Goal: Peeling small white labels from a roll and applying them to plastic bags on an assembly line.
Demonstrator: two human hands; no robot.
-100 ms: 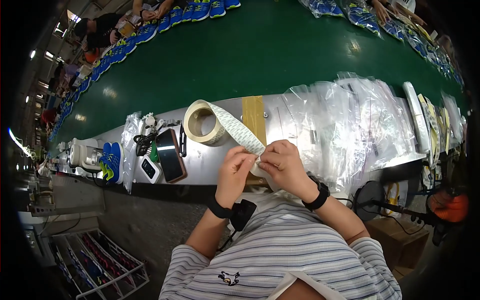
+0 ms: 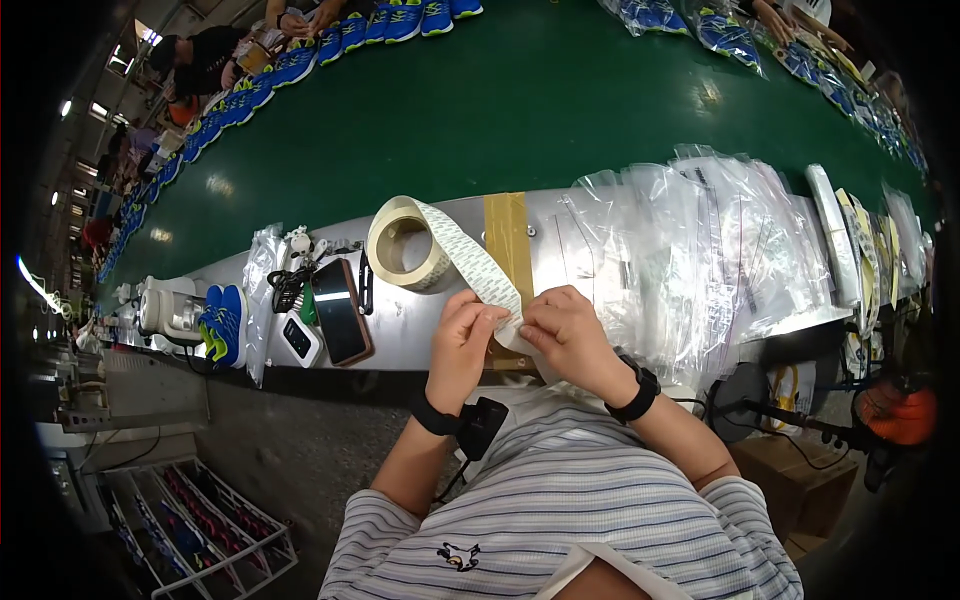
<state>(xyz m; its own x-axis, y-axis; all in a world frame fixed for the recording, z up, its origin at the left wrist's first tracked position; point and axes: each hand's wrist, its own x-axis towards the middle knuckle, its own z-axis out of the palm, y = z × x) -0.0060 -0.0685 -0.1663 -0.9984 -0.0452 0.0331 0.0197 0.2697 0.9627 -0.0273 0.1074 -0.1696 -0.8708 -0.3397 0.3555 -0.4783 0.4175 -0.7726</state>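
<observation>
A wide roll of stickers (image 2: 438, 266) stands on the metal bench, with a pale printed sticker strip (image 2: 478, 268) running from it toward me. My left hand (image 2: 462, 335) is closed in a pinch at the strip's left edge; what its fingertips hold is too small to make out. On the other side, my right hand (image 2: 568, 328) pinches the strip near its curled lower end. The strip passes over brown tape (image 2: 508, 225) stuck across the bench. Both my wrists wear black bands.
Left of the roll lie a phone (image 2: 341, 310), a white device (image 2: 301, 338) and black cables. Farther left are blue shoes (image 2: 230, 325). Clear plastic bags (image 2: 690, 250) cover the bench's right. Beyond runs a green conveyor belt (image 2: 500, 110) lined with blue shoes, where other people work.
My hands have drawn slightly apart, the left one shifting a little left. More of the strip's curled lower end shows between them.
</observation>
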